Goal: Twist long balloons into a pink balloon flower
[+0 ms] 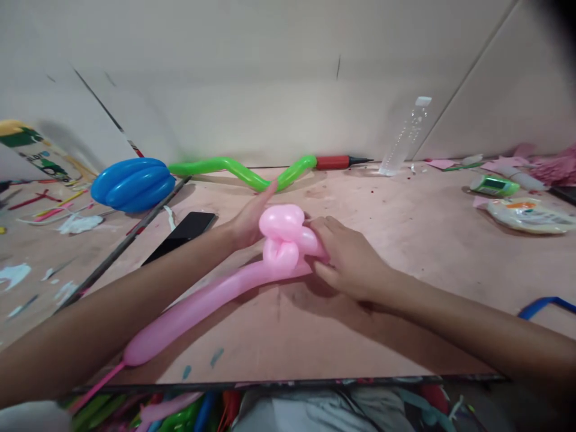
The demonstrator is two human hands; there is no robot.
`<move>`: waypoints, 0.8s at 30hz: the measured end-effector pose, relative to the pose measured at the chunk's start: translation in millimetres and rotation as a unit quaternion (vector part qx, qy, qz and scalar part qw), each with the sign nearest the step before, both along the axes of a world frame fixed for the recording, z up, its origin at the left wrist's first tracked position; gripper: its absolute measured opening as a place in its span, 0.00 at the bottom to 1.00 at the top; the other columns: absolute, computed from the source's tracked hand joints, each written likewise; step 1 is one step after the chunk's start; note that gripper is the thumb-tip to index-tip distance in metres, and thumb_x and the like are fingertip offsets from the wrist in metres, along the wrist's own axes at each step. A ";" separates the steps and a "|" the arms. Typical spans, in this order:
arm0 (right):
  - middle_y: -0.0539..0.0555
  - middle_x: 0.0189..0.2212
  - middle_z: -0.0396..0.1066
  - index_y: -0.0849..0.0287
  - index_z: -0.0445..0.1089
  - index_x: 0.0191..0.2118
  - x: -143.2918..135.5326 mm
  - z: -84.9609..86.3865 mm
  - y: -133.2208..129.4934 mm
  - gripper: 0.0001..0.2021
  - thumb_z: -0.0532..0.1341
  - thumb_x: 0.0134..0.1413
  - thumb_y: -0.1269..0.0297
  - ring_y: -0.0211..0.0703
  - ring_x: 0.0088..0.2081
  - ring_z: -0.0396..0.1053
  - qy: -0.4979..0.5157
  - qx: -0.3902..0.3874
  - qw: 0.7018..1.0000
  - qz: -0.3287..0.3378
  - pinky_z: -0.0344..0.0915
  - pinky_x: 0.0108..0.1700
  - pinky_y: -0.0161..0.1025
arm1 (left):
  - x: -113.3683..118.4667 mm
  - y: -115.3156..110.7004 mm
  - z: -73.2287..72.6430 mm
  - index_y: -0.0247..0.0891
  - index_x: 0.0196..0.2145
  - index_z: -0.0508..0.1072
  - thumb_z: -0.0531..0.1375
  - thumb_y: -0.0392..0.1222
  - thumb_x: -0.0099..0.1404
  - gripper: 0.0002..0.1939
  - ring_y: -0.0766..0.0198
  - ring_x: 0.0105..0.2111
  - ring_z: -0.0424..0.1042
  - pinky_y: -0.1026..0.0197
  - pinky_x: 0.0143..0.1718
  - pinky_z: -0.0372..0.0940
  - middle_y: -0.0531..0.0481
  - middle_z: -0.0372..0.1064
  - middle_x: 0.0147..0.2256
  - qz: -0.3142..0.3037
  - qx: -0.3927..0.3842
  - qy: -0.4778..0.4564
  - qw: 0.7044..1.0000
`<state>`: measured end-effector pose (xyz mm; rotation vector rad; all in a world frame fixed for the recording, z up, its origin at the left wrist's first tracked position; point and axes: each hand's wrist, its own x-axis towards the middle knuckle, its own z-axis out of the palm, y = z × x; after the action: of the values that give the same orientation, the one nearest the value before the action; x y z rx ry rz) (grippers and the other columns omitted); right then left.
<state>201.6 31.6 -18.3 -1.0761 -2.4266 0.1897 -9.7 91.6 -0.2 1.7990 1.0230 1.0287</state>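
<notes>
A pink modelling balloon (202, 303) lies across the front of the table, twisted into several round bubbles at its right end. Its long uncurled part runs to the lower left and ends in a thin uninflated tail past the table edge. Around the right side of the bubbles, my right hand (348, 258) is closed, thumb below and fingers above. My left hand (252, 217) is just behind and left of the bubbles, one finger stretched forward; the bubbles hide part of this hand. Whether its hidden fingers touch the balloon, I cannot tell.
At the back stand a blue twisted balloon (135, 185), a long green balloon (234, 171), a red hand pump (333, 162) and a clear bottle (405, 138). A black phone (182, 235) lies by my left forearm. Right are a green-labelled container (494, 185) and a plastic packet (531, 216).
</notes>
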 end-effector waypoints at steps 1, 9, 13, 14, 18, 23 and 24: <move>0.60 0.50 0.71 0.59 0.66 0.50 1.1 -0.6 0.7 0.16 0.59 0.55 0.67 0.51 0.44 0.69 0.006 -0.021 1.000 -0.011 0.65 0.44 0.44 | -1.9 -2.5 1.7 0.34 0.39 0.78 0.39 0.61 0.76 0.35 0.52 0.39 0.78 0.48 0.41 0.74 0.47 0.77 0.35 0.000 -0.019 -0.011 1.000; 0.57 0.46 0.78 0.54 0.63 0.61 4.7 -1.0 -1.6 0.26 0.59 0.55 0.66 0.49 0.36 0.72 0.015 -0.075 0.995 -0.070 0.61 0.35 0.39 | 17.6 -83.7 10.2 0.47 0.54 0.69 0.66 0.45 0.59 0.25 0.47 0.57 0.69 0.43 0.54 0.71 0.49 0.69 0.57 0.091 0.039 -0.034 0.994; 0.53 0.39 0.79 0.55 0.72 0.50 10.1 0.5 -2.6 0.15 0.60 0.56 0.66 0.46 0.34 0.71 0.055 -0.105 0.991 -0.065 0.60 0.36 0.38 | 27.6 -110.1 -12.3 0.46 0.69 0.49 0.66 0.40 0.58 0.46 0.45 0.65 0.60 0.39 0.62 0.63 0.41 0.54 0.68 0.089 0.071 0.075 0.991; 0.53 0.39 0.79 0.56 0.73 0.48 12.9 -0.5 -1.7 0.14 0.60 0.56 0.66 0.46 0.34 0.72 0.074 -0.114 0.988 -0.067 0.61 0.36 0.38 | 25.4 -109.8 -17.7 0.45 0.70 0.45 0.66 0.40 0.58 0.49 0.43 0.67 0.57 0.37 0.64 0.60 0.39 0.51 0.69 0.089 0.077 0.121 0.986; 0.55 0.38 0.79 0.58 0.74 0.45 27.4 -6.9 4.4 0.12 0.60 0.56 0.65 0.48 0.35 0.72 0.085 -0.136 0.983 -0.090 0.61 0.35 0.38 | 5.4 -91.5 -23.9 0.40 0.64 0.61 0.65 0.41 0.60 0.35 0.39 0.59 0.67 0.36 0.58 0.64 0.36 0.65 0.61 0.035 0.102 0.326 0.939; 0.54 0.38 0.79 0.56 0.73 0.44 33.4 -3.7 3.2 0.17 0.58 0.47 0.73 0.48 0.35 0.73 0.007 -0.105 0.990 -0.097 0.59 0.33 0.38 | -9.5 -70.4 -9.7 0.40 0.51 0.74 0.58 0.32 0.59 0.21 0.42 0.46 0.73 0.42 0.45 0.68 0.41 0.75 0.44 -0.052 0.192 0.499 0.844; 0.55 0.40 0.79 0.56 0.72 0.45 31.4 -2.4 1.8 0.18 0.58 0.46 0.73 0.49 0.35 0.73 -0.014 -0.093 0.991 -0.096 0.59 0.33 0.38 | -10.2 -68.9 -8.8 0.41 0.51 0.73 0.58 0.31 0.58 0.22 0.43 0.46 0.73 0.42 0.46 0.68 0.41 0.75 0.44 -0.056 0.208 0.502 0.837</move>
<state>233.0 33.4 -20.7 -1.3949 -2.3465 0.3438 -19.9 22.7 -9.0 2.8358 1.3039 0.1418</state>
